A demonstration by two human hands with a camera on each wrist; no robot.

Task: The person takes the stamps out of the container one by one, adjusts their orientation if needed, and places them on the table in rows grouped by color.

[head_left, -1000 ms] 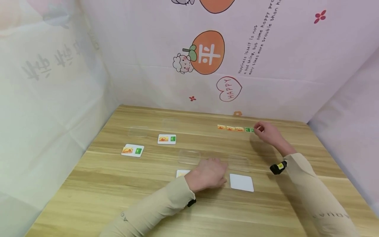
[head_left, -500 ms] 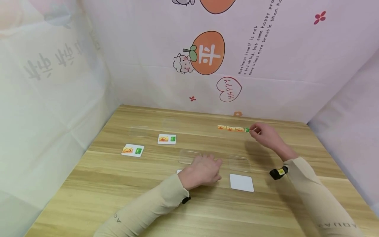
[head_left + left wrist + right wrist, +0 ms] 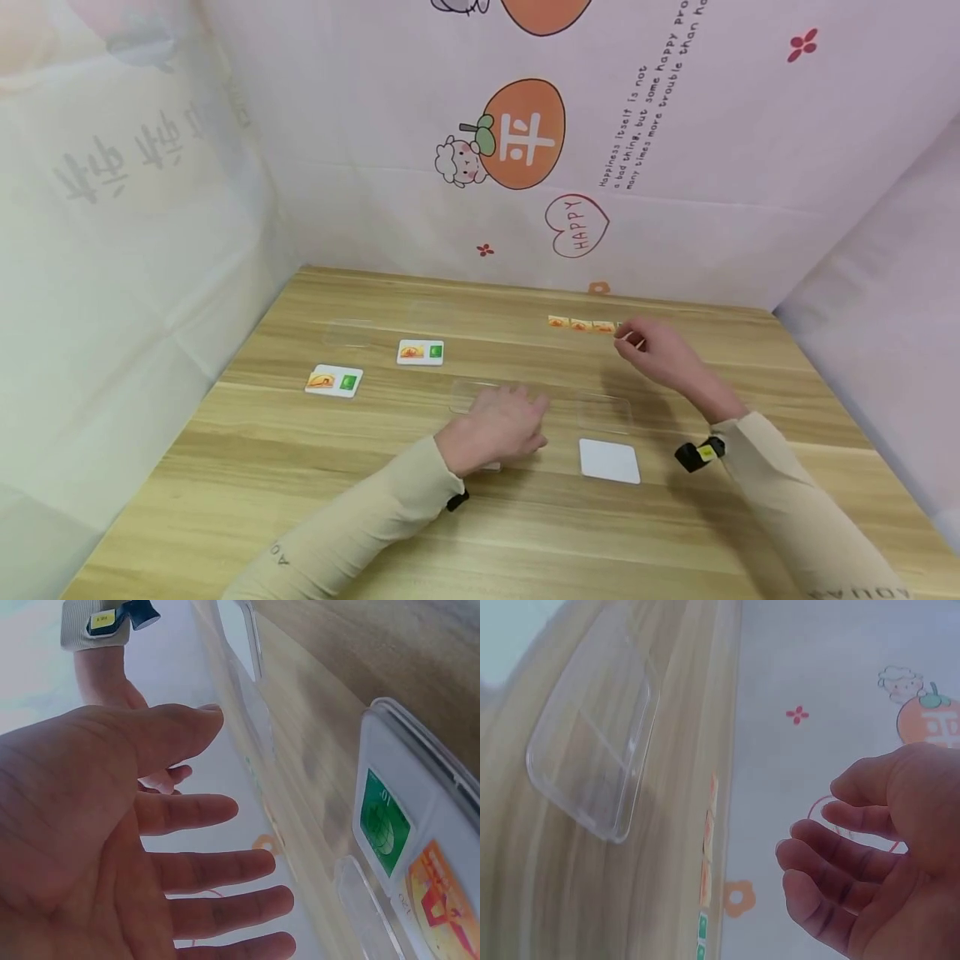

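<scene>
My left hand [image 3: 495, 429] hovers over the front middle of the table, fingers straight and spread, holding nothing. Below it lies a white card [image 3: 397, 757] with a green and an orange sticker, seen in the left wrist view and mostly hidden in the head view. A clear plastic sleeve [image 3: 467, 398] lies just beyond it. My right hand [image 3: 663, 358] is by the right end of a row of small orange stickers [image 3: 579, 324] and green stickers [image 3: 702, 926]. Its fingers are loosely bent, and no object shows between them.
A blank white card [image 3: 609, 461] lies front right, with a clear sleeve [image 3: 603, 414] behind it. Two stickered cards, one left [image 3: 333, 381] and one nearer the middle [image 3: 420, 352], have clear sleeves [image 3: 348, 332] behind them. A printed cloth wall [image 3: 420, 217] bounds the back.
My right hand has shifted left along the sticker row, now covering most of the green ones. My left hand has drifted left, over the stickered card.
</scene>
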